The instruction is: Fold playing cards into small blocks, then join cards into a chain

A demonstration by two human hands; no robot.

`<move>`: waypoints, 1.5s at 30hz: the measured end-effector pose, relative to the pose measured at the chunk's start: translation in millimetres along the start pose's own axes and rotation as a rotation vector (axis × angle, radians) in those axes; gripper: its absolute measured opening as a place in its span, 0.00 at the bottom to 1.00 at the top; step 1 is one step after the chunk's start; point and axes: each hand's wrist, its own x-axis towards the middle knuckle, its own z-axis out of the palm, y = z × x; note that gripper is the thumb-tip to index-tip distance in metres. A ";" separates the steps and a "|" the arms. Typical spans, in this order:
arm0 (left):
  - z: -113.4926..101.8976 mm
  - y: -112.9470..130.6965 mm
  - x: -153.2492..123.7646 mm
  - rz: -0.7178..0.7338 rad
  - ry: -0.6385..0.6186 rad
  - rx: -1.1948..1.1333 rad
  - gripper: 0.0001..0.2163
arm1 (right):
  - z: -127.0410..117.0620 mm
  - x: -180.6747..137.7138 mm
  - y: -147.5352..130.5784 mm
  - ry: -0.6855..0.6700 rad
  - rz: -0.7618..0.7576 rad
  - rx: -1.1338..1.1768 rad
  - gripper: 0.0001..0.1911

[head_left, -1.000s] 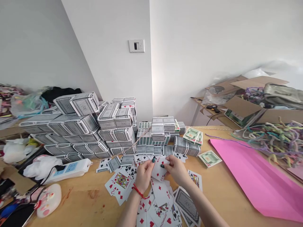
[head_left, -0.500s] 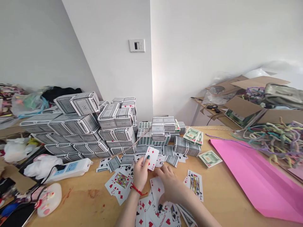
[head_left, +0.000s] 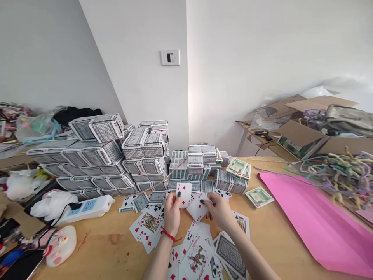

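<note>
White cards (head_left: 176,252) lie in a loose, overlapping heap on the part of the counter (head_left: 105,249) nearest you, a joker (head_left: 197,258) face up on top. Just right of the heap you have face-down cards (head_left: 229,249) with grey patterned backs, partly hidden by your right forearm (head_left: 246,249). A court card (head_left: 243,222) lies face up on that forearm's far side.

Beyond the heap, over the middle of the counter, your two hands work close together, fingers narrowed. Your left hand (head_left: 172,212), with a red cord (head_left: 169,234) round the wrist, pinches the two of diamonds (head_left: 184,193), its face toward you and your thumb on its front. Your right hand (head_left: 220,212) pinches a diamond card (head_left: 196,210), tilted, right beside the first; whether their edges touch, you cannot tell.

Left of your left hand, a face-up spread (head_left: 148,221) lies flat. Toward the left edge you have a white power strip (head_left: 87,210); toward the right edge, a pink sheet (head_left: 317,229), with a green pack (head_left: 259,197) near it.

Card bundles (head_left: 100,153) stand stacked along the far edge, tallest at the left. Right of the sheet's far end you see tangled pipe cleaners (head_left: 340,167), then an open carton (head_left: 309,134). A switch plate (head_left: 169,57) is fixed to the wall (head_left: 142,46).
</note>
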 end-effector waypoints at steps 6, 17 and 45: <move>-3.8 1.2 -0.2 0.030 0.090 -0.099 0.12 | 6.6 7.8 9.6 0.046 0.048 0.314 0.08; 7.6 6.6 -12.4 0.158 -0.093 0.301 0.08 | 20.6 -3.0 -9.4 -0.197 0.001 0.713 0.21; 0.7 8.3 -3.4 -0.026 -0.279 0.207 0.13 | 23.6 -1.1 8.3 -0.137 -0.002 0.628 0.22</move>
